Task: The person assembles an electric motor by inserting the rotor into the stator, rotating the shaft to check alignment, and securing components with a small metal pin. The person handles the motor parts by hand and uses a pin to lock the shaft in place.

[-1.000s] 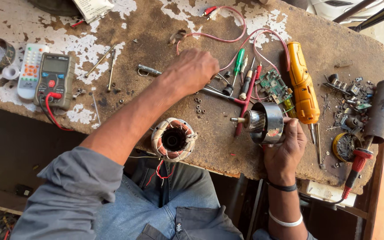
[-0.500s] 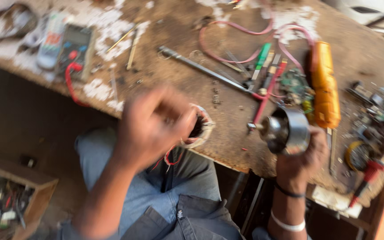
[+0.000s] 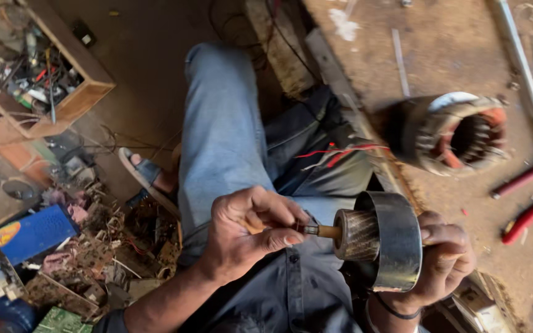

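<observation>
Your right hand (image 3: 442, 259) is wrapped around a motor rotor (image 3: 382, 239), a grey metal drum with a ridged armature core at its near end, held level over your lap. Your left hand (image 3: 245, 237) is closed on the rotor's shaft (image 3: 323, 231), thumb and fingers pinching a small wooden-handled tool against the shaft tip (what kind of tool it is I cannot tell, as your fingers hide most of it). Just above the rotor, at the edge of the wooden workbench (image 3: 458, 49), lies a stator (image 3: 458, 132) with copper windings, its red and white leads (image 3: 334, 153) trailing toward your jeans. Right of the stator lie red-handled pliers (image 3: 528, 216). Far left of the rotor, on the floor, sit a wooden tray (image 3: 38, 68) of odd parts and a blue box (image 3: 32, 234) among scrap
</observation>
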